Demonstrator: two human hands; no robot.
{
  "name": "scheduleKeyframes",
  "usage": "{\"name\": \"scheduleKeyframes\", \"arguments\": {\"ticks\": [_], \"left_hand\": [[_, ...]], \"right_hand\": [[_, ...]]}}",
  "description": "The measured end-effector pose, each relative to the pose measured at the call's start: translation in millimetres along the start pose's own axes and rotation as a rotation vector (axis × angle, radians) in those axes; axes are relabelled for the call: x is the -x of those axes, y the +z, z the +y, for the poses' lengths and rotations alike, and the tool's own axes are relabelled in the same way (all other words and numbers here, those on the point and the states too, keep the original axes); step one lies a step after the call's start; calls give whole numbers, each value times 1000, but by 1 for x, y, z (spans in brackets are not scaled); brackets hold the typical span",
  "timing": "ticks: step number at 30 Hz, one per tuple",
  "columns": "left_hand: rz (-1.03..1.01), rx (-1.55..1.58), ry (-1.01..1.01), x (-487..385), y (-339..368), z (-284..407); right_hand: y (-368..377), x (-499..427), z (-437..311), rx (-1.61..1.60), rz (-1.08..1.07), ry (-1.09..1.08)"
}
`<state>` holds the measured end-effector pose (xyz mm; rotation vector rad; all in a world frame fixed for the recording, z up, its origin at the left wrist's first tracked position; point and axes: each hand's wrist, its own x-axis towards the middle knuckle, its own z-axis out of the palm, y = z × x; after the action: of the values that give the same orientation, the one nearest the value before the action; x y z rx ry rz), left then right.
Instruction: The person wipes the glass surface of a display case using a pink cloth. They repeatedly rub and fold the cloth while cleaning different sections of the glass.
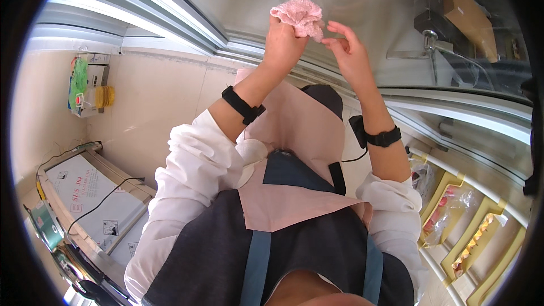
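A crumpled pink terry cloth (299, 15) is bunched in my left hand (282, 42), its folds standing up above the fingers. Just right of it is my right hand (350, 53), fingers apart and curved toward the cloth. Its lowest fingertip is at the cloth's edge; whether it touches I cannot tell. Both hands are in front of a glass panel (361, 4) in a light metal frame (259, 49). Black straps are around both forearms, and a pink apron (297, 114) hangs below the hands.
A plastic oil bottle (102, 97) stands by boxes at the left wall. Lower left are a film-covered board (93, 199) and a black cable (102, 197). A rack (450, 259) with packaged items is at right. Behind the glass are a faucet (430, 40) and a cardboard piece (469, 19).
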<state>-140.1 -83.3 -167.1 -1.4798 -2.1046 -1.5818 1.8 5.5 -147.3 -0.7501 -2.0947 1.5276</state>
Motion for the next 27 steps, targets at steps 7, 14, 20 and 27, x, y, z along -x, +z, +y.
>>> {"name": "scheduleKeyframes", "arguments": {"ticks": [7,14,20,27], "left_hand": [[21,-104,-32,-12,5,20],[-275,-203,-126,12,28,21],[-493,-137,-166,21,30,17],[-475,-30,-43,29,39,49]], "right_hand": [[-5,7,-11,-148,171,-131],[-15,23,17,98,248,35],[-84,93,29,112,641,-13],[-171,146,18,471,1172,137]]}}
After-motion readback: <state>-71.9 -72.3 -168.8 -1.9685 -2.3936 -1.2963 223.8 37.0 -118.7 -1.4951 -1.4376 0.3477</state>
